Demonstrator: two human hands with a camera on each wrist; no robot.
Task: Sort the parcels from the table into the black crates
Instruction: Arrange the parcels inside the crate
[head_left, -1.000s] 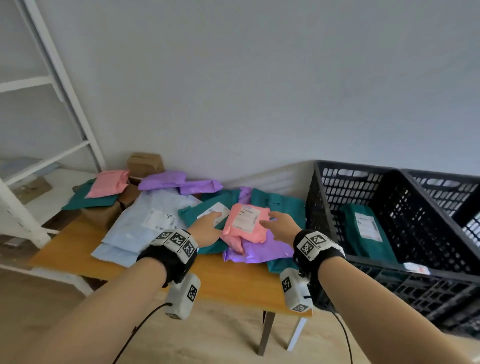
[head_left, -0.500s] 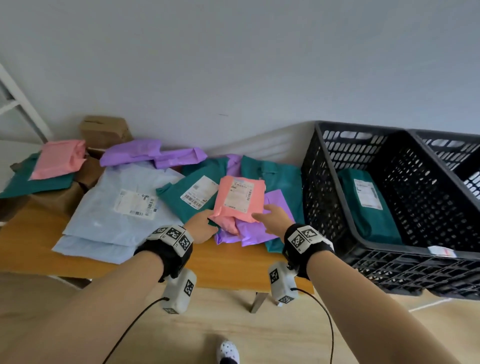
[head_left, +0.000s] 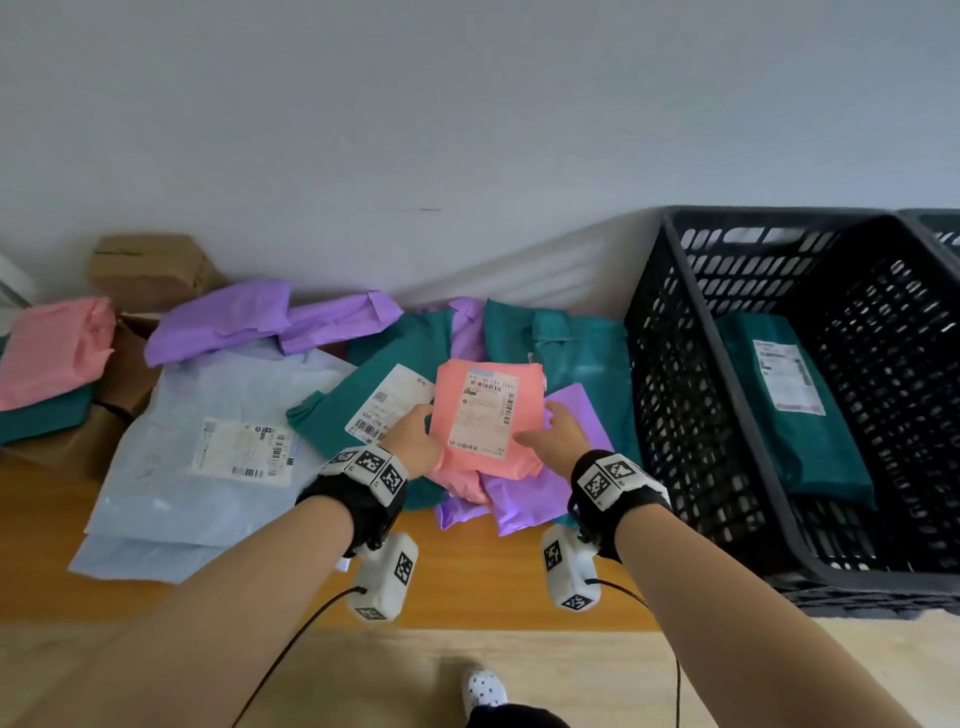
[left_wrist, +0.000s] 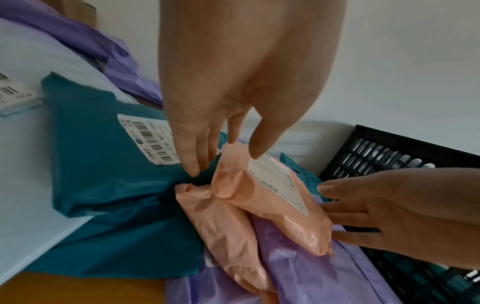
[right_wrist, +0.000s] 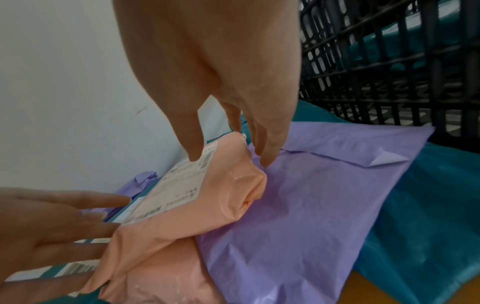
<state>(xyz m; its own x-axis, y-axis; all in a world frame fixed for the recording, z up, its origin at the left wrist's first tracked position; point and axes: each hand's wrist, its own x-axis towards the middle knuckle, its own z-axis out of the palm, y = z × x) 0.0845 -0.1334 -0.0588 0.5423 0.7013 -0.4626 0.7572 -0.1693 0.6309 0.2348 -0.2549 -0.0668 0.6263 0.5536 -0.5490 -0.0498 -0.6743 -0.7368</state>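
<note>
A pink parcel (head_left: 483, 415) with a white label lies tilted on the pile, over a second pink parcel (left_wrist: 221, 226) and a purple parcel (head_left: 524, 499). My left hand (head_left: 413, 439) pinches its left edge, thumb on top and fingers reaching beneath. My right hand (head_left: 558, 434) holds the right edge the same way, thumb on the label (right_wrist: 182, 185), fingers against the purple parcel (right_wrist: 311, 195). The black crate (head_left: 675, 415) stands just right of the table and holds one teal parcel (head_left: 789, 405).
Teal parcels (head_left: 363, 410), a large light-blue parcel (head_left: 208, 441), purple parcels (head_left: 234, 317), another pink one (head_left: 52, 348) and a cardboard box (head_left: 145, 265) cover the wooden table (head_left: 467, 582). A second black crate (head_left: 940, 228) sits far right. The wall is close behind.
The head view has swung right and tilted down. Both hands keep hold of the pink parcel, which has stayed over the purple parcel near the crate.
</note>
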